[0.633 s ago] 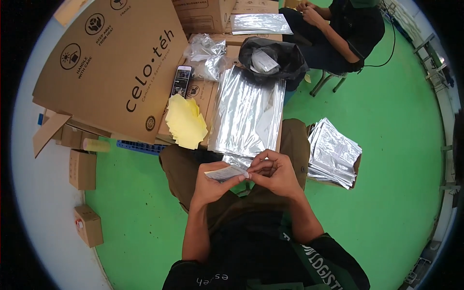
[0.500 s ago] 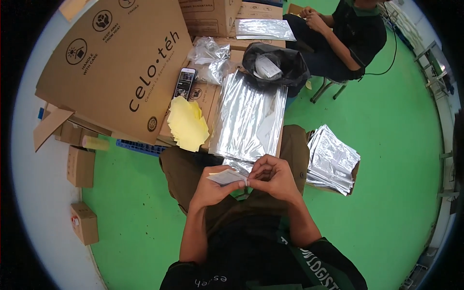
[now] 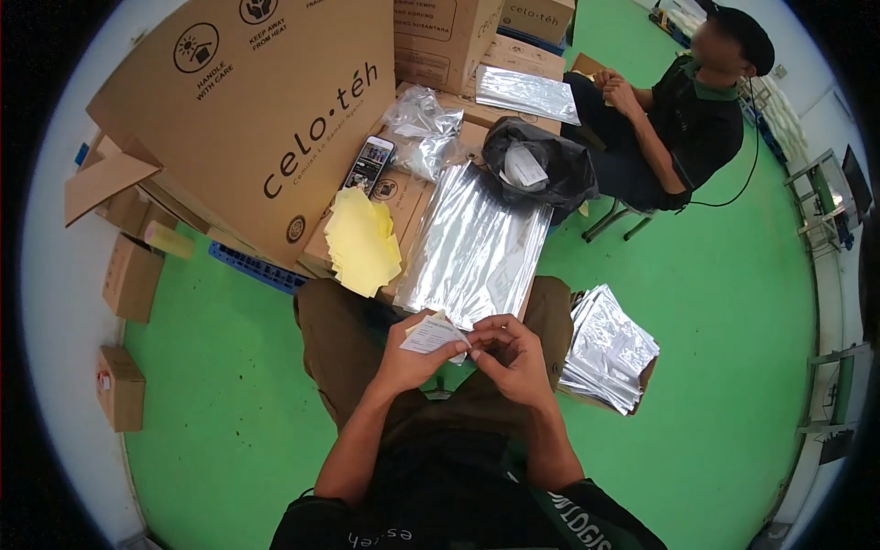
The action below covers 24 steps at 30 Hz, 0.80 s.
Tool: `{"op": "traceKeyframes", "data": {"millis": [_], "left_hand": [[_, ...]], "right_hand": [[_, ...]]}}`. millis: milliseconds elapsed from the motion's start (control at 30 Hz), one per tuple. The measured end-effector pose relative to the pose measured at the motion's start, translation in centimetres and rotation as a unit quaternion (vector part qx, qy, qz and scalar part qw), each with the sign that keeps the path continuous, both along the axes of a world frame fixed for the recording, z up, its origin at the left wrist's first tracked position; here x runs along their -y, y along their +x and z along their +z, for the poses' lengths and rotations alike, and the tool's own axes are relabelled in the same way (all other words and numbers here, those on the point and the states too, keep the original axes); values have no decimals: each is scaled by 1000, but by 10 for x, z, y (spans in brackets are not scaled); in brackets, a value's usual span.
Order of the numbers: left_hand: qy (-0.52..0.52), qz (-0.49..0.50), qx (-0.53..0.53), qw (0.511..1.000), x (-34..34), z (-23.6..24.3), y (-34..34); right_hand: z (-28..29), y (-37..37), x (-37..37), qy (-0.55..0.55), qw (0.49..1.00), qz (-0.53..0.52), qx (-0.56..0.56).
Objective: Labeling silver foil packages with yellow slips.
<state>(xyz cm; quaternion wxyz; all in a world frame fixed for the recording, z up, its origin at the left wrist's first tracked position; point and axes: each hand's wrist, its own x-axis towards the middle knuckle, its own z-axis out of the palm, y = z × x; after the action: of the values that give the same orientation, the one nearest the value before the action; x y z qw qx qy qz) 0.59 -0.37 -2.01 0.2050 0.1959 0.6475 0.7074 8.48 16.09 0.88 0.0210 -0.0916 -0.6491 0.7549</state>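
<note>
White paper label sits pinched in the left hand above the lap, while the right hand grips its edge, just below the silver foil pouches and yellow sheets.

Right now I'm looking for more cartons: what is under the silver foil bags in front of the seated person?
The silver foil bags lie on a flat brown carton, beside yellow sheets. The carton's top under them is covered.
</note>
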Motion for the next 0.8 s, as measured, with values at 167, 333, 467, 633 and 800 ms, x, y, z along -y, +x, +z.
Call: {"op": "traceKeyframes", "data": {"millis": [167,333,467,633,800], "left_hand": [[-220,91,-136,962,7,12,-12],[-246,110,-301,915,25,-5,-23],[-262,-20,-378,888,12,-12,-17],[-341,-119,-368,857,1,-38,-17],[-345,-112,-349,864,-7,-42,-16]], "right_hand": [[-6,-1,-33,39,999,-31,2],[-36,-31,-77,181,945,-261,75],[-56,-74,-78,339,881,-304,131],[-44,-136,-47,399,859,-261,185],[-61,-151,-46,541,786,-184,236]]}}
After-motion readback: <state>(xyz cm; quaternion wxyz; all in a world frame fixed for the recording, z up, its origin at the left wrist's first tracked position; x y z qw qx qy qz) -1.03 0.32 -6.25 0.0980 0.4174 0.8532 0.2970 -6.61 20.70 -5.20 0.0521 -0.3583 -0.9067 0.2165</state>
